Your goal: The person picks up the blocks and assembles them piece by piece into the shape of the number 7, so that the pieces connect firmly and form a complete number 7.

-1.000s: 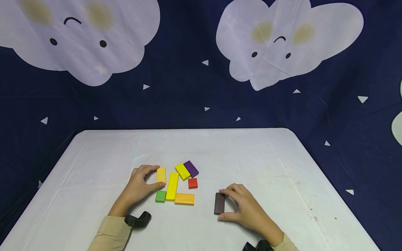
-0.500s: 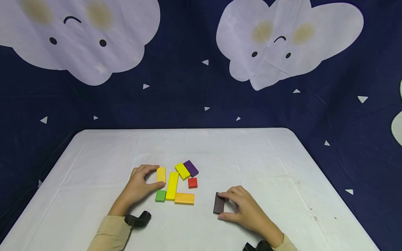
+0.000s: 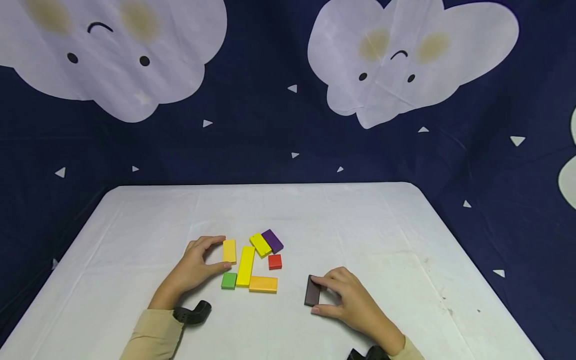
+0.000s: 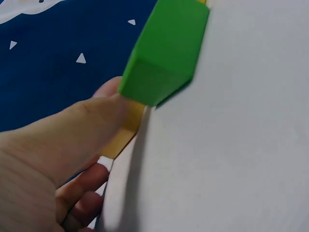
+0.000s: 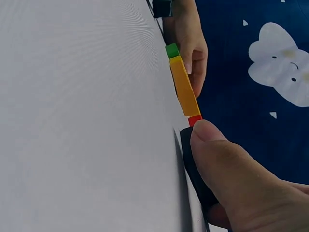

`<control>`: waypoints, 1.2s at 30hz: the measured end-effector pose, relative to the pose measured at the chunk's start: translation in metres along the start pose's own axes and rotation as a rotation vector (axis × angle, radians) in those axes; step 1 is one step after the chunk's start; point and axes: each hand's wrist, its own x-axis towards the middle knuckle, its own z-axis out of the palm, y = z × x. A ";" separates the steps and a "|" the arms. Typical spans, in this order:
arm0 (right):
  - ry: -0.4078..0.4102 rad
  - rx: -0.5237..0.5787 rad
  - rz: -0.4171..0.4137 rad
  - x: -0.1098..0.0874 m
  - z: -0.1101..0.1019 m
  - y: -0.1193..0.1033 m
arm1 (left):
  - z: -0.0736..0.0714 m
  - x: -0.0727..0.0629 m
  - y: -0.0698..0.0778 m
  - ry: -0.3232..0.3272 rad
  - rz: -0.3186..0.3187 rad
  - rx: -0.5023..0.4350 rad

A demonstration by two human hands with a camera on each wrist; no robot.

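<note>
Pinches a light-orange block point(image 3: 229, 251) by its two short ends between thumb and finger of the left hand point(image 3: 193, 270), just behind a green block point(image 3: 228, 281) and near a long yellow block point(image 3: 245, 266). Well apart to the right, clamps a dark block point(image 3: 312, 291) end to end between thumb and finger of the right hand point(image 3: 346, 295), over the white table point(image 3: 382, 225). Has, between both hands, a red block point(image 3: 275, 261) near a purple block point(image 3: 272, 241).

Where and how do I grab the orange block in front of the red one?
Maybe pinch the orange block across its long sides, near the right end, coming from the right. It lies flat; its left end sits right by the long yellow block, but both long sides look free.
</note>
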 end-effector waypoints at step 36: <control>0.081 0.010 -0.088 -0.003 0.009 0.003 | 0.000 0.002 0.011 0.129 -0.043 0.082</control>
